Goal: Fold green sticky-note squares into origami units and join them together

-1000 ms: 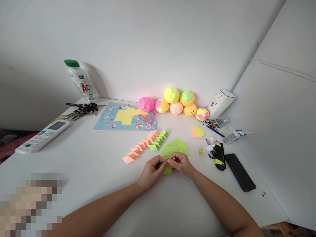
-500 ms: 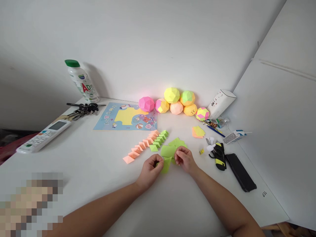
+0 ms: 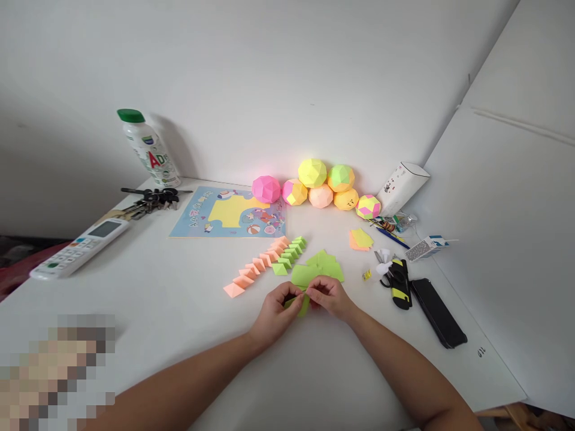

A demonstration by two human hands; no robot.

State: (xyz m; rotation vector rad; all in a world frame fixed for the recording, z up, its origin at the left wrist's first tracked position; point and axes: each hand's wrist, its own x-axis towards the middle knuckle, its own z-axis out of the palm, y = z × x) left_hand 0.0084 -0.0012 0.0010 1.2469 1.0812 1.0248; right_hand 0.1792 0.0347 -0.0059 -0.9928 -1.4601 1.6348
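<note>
Between my fingertips is a green paper piece (image 3: 302, 307), partly hidden by both hands. My left hand (image 3: 279, 308) pinches it from the left, and my right hand (image 3: 330, 297) has its thumb and finger closed on it from the right, close to the left fingertips. Just beyond the hands lie loose green paper sheets (image 3: 326, 266). A row of folded green paper pieces (image 3: 287, 257) stands farther off to the left, beside a longer row of folded peach pieces (image 3: 256, 266).
Several faceted paper balls (image 3: 312, 173) line the wall. A blue-edged sheet (image 3: 184, 224), white bottle (image 3: 155, 155) and remote (image 3: 81, 248) are left. On the right are yellow and orange papers (image 3: 360, 239), scissors (image 3: 390, 272), a yellow-black cutter (image 3: 401, 293) and a black phone (image 3: 438, 312).
My right hand has moved left and slightly nearer, bringing its fingertips against the green paper beside my left fingertips. The left hand has shifted only slightly.
</note>
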